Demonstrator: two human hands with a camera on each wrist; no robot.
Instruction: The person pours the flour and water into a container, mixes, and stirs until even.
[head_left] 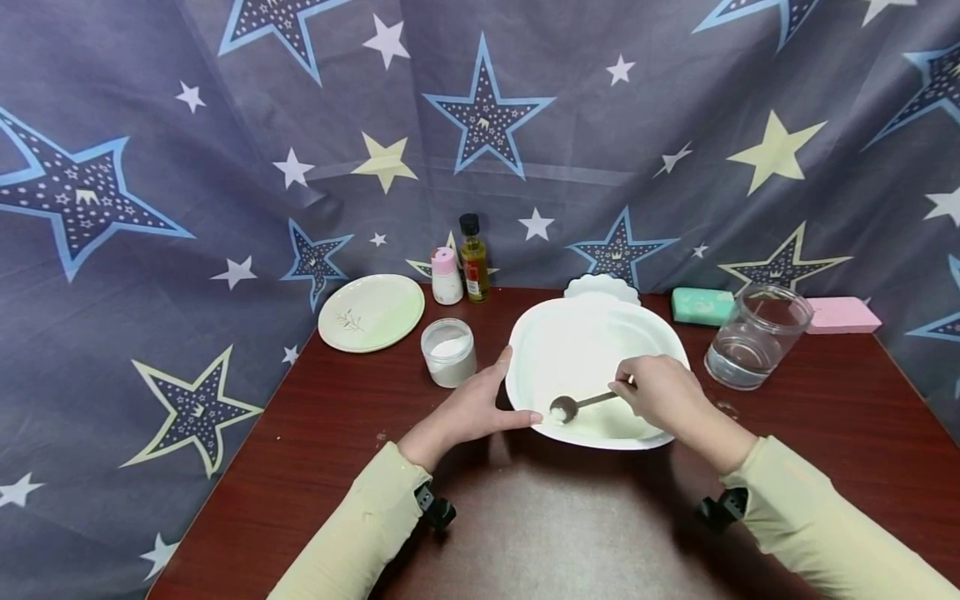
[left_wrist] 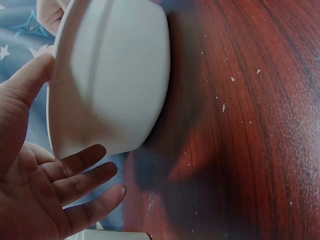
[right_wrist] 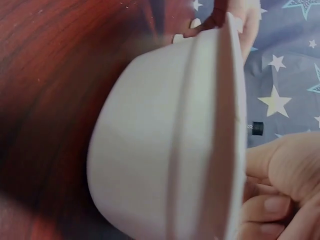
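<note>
A white oval basin (head_left: 600, 333) stands on the table, with pale contents in its bottom. My right hand (head_left: 663, 396) pinches the handle of a dark spoon (head_left: 564, 408) over the basin. White powder shows in the spoon's bowl, which lies toward the near left rim. At the basin's left side my left hand (head_left: 480, 404) is spread, its thumb at the near rim and its forefinger farther back. In the left wrist view, the other fingers (left_wrist: 95, 172) extend fairly straight beside the outer wall. The basin's wall hides the spoon in both wrist views.
Left of the basin stand a jar of white powder (head_left: 450, 354) and a plate (head_left: 371, 312). Behind are a pink-capped shaker (head_left: 447, 279) and an oil bottle (head_left: 474, 262). At right are a glass jar of clear liquid (head_left: 750, 346), a green block (head_left: 702, 307) and a pink block (head_left: 843, 315).
</note>
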